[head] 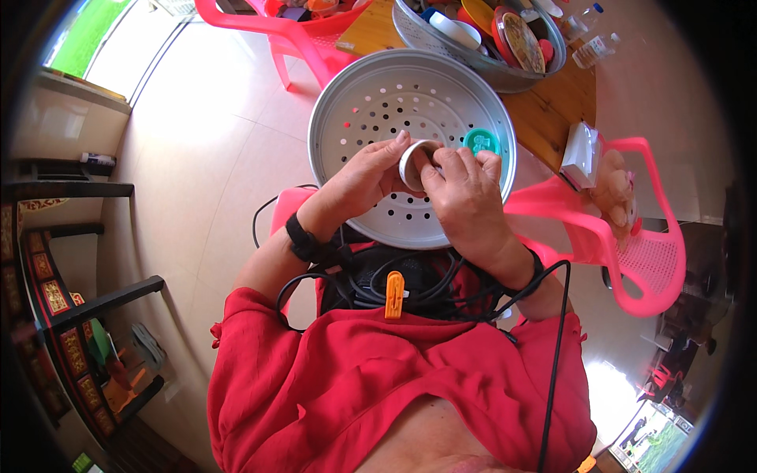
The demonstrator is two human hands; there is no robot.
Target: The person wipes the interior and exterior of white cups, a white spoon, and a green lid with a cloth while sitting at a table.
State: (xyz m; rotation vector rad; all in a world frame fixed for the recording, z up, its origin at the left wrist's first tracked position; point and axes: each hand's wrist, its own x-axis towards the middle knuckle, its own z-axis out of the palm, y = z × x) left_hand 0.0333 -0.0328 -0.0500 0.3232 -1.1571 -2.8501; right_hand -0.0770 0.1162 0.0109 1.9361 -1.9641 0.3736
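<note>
My left hand [372, 171] holds a small round white dish [408, 167] tilted on its edge. My right hand [470, 192] grips the dish's right side, with fingers reaching into its hollow; what they touch inside is partly hidden. Both hands are over a large perforated aluminium steamer pan [334, 115], which rests at my lap. A round green plastic lid or mould [482, 142] with a raised figure lies in the pan, just beyond my right knuckles.
A wooden table [532, 118] bears a metal basin [502, 83] of dishes and a tissue box [581, 155]. Plastic bottles [596, 50] are near it. Pink plastic chairs [644, 301] flank the pan, one with a plush toy [612, 183]. Black cables [378, 278] cross my lap beside an orange clip [394, 295].
</note>
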